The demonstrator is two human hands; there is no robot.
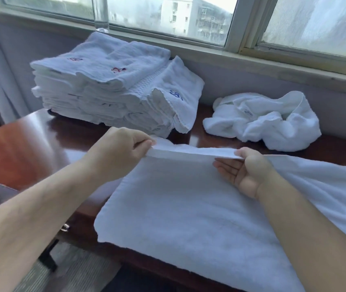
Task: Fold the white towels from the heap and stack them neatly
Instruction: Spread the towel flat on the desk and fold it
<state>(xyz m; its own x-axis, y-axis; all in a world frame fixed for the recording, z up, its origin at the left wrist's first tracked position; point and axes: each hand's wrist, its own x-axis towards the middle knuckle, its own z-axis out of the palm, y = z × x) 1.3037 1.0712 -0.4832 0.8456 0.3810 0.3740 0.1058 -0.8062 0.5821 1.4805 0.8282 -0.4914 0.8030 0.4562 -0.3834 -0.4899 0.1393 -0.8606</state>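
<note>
The dark wooden table (pixel 30 144) runs under the window and carries all the work. The towel (pixel 178 207) in hand lies flat on its near half, directly before the person. Its long axis runs from 9 to 3 o'clock, and the right end trails off toward 4 o'clock behind the right forearm. The stack (pixel 104 87) of folded towels stands at 11 o'clock, well apart from the loose heap (pixel 262 121) at 1 o'clock. The left hand (pixel 121 148) pinches the towel's far edge with curled fingers. The right hand (pixel 246 171), palm up, clamps the same edge under its thumb, and the strip between the hands is raised and taut. The step appears to be the first lengthwise fold. To do it well, keep the edge tensioned, carry it toward 6 o'clock, align it with the near hem, then smooth outward.
</note>
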